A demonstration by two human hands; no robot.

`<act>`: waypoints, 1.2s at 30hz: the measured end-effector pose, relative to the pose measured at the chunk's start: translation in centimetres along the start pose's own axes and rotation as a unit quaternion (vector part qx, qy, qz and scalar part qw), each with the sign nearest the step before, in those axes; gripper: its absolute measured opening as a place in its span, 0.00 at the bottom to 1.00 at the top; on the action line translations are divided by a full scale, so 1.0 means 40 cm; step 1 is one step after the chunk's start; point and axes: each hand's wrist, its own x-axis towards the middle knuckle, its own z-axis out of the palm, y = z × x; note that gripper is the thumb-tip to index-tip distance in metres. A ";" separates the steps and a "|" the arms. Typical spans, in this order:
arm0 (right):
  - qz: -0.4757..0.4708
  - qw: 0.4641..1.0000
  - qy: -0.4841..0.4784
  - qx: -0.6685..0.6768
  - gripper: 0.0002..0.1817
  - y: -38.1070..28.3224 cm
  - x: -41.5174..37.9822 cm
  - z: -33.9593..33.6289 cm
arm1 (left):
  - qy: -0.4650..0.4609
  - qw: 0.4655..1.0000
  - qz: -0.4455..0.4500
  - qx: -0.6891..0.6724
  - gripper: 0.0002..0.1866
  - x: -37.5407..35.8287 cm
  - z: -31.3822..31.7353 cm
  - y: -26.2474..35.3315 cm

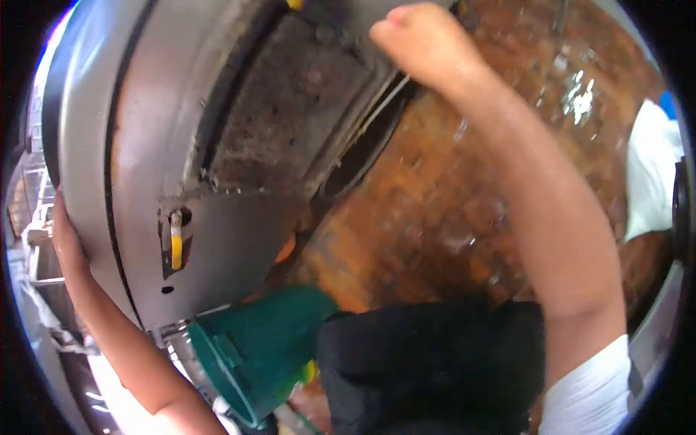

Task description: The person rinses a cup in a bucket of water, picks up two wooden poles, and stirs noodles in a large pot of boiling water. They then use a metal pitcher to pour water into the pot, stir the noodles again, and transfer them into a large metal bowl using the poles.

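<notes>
A stainless steel appliance (239, 239) fills the left and upper middle of the view. My right hand (420, 40) is closed in a fist at its upper right edge; whatever it may hold is hidden. Low on the far left, my left hand (67, 235) lies against the appliance's side, its fingers mostly out of sight. Between the hands is a recessed, grimy panel (290, 109) with dark residue. A valve lever with a yellow grip (176, 243) sticks out of the steel face below that panel.
A green bin (254, 348) stands tilted in view close to the appliance's lower edge. The reddish-brown floor (449, 210) looks wet and shiny. White cloth (652, 174) shows at the right edge. Wire racks (43, 283) are at the far left.
</notes>
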 end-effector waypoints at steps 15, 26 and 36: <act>0.031 0.996 -0.033 -0.071 0.18 -0.155 0.092 -0.035 | -0.024 0.993 0.082 0.086 0.33 -0.065 0.035 0.030; 0.036 0.996 -0.043 -0.073 0.16 -0.168 0.098 0.017 | 0.001 0.990 0.093 0.107 0.37 -0.040 0.023 0.004; 0.062 0.997 -0.032 0.022 0.15 0.009 -0.029 -0.007 | -0.004 0.993 0.089 0.083 0.34 -0.036 0.017 0.000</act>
